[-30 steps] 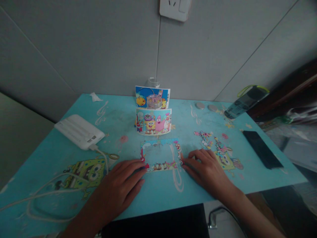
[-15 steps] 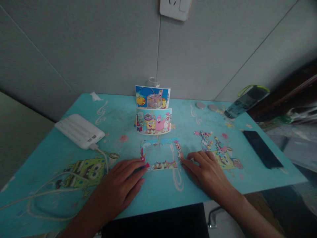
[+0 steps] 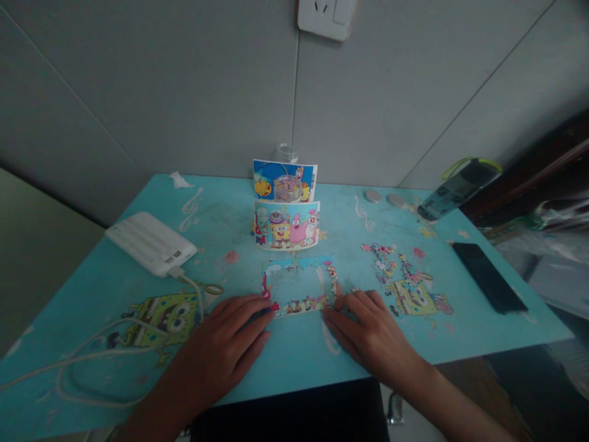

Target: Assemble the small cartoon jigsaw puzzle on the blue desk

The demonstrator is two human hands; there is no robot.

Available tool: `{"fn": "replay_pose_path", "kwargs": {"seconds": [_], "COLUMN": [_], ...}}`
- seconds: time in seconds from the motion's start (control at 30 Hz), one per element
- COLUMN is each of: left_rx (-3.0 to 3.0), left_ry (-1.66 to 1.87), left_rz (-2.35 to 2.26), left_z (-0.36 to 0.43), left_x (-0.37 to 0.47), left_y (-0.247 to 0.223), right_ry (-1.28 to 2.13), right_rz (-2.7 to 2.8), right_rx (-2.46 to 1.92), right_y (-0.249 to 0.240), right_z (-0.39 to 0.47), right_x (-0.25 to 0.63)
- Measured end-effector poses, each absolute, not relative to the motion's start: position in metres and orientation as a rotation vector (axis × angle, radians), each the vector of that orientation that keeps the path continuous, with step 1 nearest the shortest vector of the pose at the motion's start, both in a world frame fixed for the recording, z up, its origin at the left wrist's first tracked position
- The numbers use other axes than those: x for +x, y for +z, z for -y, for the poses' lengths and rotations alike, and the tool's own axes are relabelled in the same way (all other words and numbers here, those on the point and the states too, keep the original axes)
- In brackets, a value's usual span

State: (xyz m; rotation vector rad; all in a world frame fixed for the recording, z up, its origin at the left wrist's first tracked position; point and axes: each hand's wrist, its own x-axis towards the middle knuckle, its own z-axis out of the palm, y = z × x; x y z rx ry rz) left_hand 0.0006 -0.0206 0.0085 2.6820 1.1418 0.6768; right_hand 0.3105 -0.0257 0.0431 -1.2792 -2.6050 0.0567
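A rectangular border of small jigsaw puzzle pieces (image 3: 301, 305) lies on the blue table, with the tabletop showing through its middle. My left hand (image 3: 232, 334) rests at the lower left corner of this border, fingers stretched out and fingertips touching the pieces. At the lower right corner is my right hand (image 3: 363, 325), its fingers loosely bent and the tips against the edge pieces. Behind the border stands a cartoon picture card (image 3: 288, 227). Loose puzzle pieces (image 3: 384, 261) lie in a small heap beyond my right hand.
A white power bank (image 3: 151, 242) with a white cable (image 3: 115, 353) is at the left. To the right lie a black phone (image 3: 488, 276) and a tilted bottle (image 3: 453, 190). Two round lids (image 3: 372, 196) and a clear jar (image 3: 289, 187) are toward the back.
My right hand has shifted slightly left and down, from the border's right side onto its lower right corner. The left hand stays in place on the lower left corner.
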Motion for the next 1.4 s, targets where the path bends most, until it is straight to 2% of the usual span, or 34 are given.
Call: {"fn": "replay_pose_path", "kwargs": {"seconds": [0.17,0.33,0.47,1.07,1.4], "left_rx": [2.700,2.709,2.717,2.719,2.693], "left_ry": [0.671,0.670,0.675,0.695,0.690], "left_rz": [-1.143,-1.138,-1.137,-1.126,-1.134], "left_z": [0.021,0.021,0.021,0.020,0.021], "left_x": [0.000,0.000,-0.001,-0.001,0.001], "left_y": [0.009,0.007,0.006,0.007,0.008], "right_ry": [0.075,0.004,0.173,0.570,0.720], "right_rz": [2.530,2.273,2.278,2.261,2.157], "right_rx": [-1.281,-1.551,-1.640,-1.533,-1.686], "right_y": [0.049,0.051,0.044,0.041,0.046], "right_z": [0.024,0.012,0.008,-0.010,-0.006], "right_x": [0.324,0.374,0.397,0.380,0.376]}}
